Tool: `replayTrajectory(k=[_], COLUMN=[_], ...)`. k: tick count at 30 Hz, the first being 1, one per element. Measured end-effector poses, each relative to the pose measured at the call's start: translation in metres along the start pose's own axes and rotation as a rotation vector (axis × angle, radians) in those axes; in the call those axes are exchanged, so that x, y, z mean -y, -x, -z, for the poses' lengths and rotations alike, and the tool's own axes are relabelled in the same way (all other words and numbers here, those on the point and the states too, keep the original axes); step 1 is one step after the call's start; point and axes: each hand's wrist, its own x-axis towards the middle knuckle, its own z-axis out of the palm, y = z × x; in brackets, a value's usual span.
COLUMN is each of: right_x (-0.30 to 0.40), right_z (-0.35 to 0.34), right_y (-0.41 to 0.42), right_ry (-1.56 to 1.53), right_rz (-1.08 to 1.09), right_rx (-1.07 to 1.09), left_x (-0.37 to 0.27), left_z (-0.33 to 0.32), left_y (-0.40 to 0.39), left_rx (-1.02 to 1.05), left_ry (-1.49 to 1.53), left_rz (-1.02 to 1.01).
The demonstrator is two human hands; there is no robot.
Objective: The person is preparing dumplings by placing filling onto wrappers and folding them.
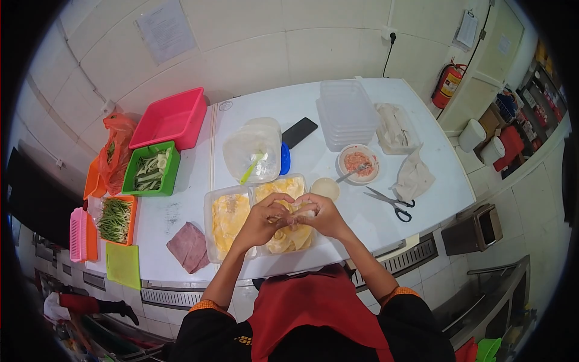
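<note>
My left hand point(267, 217) and my right hand point(322, 216) meet fingertip to fingertip, pinching a small pale piece of dough point(293, 220) between them. The fingers hide most of it. Below them is a clear plastic container holding yellow folded dumplings point(289, 242), with floury yellow wrappers point(280, 186) at its far end. The adjoining container on the left holds more floury yellow wrappers point(230, 217). Just beyond my right hand stands a small cup point(325, 188) of pale contents. A bowl of pink minced filling point(359, 164) has a metal utensil point(350, 174) resting in it.
Black-handled scissors point(392, 202) and a pale cloth point(414, 176) lie to the right. Stacked clear containers point(348, 113), a phone point(299, 132) and a floury tub point(246, 145) stand farther back. Leftward are a maroon cloth point(189, 248), a green vegetable bin point(131, 178) and a pink bin point(169, 120).
</note>
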Motion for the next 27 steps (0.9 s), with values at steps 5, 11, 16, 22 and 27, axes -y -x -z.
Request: replayTrajectory(k=[5, 11, 16, 22, 27], right_x=[-0.008, -0.021, -0.021, -0.022, -0.022], right_z=[-0.003, 0.002, -0.008, -0.008, 0.003], right_y=[0.003, 0.005, 0.005, 0.005, 0.007], right_ry=[0.081, -0.027, -0.246, -0.118, -0.131], right_rz=[-0.082, -0.201, -0.140, -0.082, -0.196], right_rx=[0.153, 0.124, 0.049, -0.011, 0.086], left_x=[0.047, 0.055, 0.048, 0.042, 0.046], left_z=[-0.011, -0.025, -0.031, -0.024, -0.022], left_y=[0.003, 0.003, 0.002, 0.004, 0.008], left_rx=[-0.164, -0.250, -0.362, -0.308, -0.222], left_ry=[0.027, 0.232, 0.467, 0.419, 0.159], left_rz=[-0.014, 0.131, 0.335, 0.288, 0.084])
